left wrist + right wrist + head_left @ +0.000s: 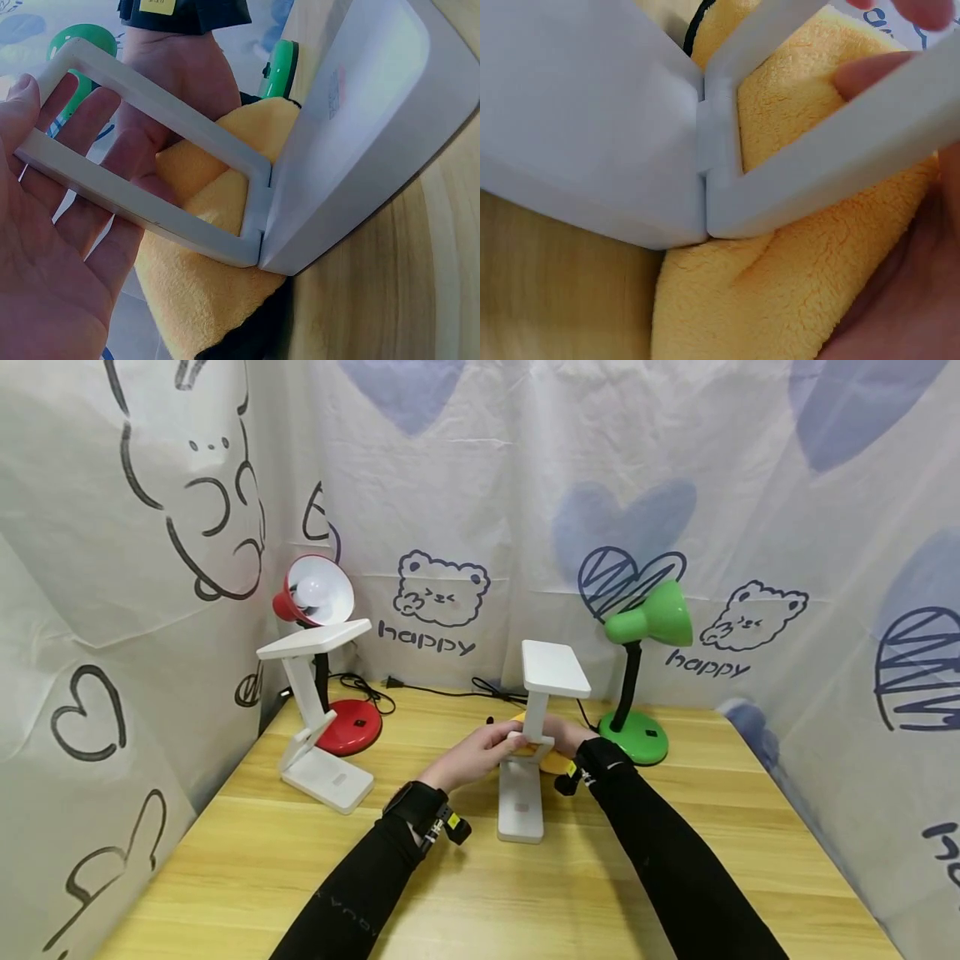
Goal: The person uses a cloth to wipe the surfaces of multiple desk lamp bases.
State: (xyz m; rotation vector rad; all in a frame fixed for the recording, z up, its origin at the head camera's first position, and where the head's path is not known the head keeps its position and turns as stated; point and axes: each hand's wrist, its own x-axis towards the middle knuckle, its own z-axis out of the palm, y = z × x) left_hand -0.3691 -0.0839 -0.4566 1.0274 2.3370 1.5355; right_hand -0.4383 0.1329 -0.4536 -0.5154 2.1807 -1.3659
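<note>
A white folding desk lamp [521, 806] stands in the middle of the table, its flat head raised above its base. My left hand [474, 758] grips the lamp's open frame-like lower arm, thumb on one side and fingers behind, as the left wrist view shows. Behind the lamp, my right hand [564, 733] holds a fluffy yellow cloth [780, 300] with a dark edge. The cloth lies against the hinge where the frame meets the lamp's base [360, 127]. In the head view the lamp hides part of the right hand and most of the cloth.
A second white folding lamp [330, 779] stands on the left, before a red lamp [348, 727]. At the back right is a green lamp [637, 739]. Black cords [442, 692] run along the table's rear edge, by a printed curtain [517, 527].
</note>
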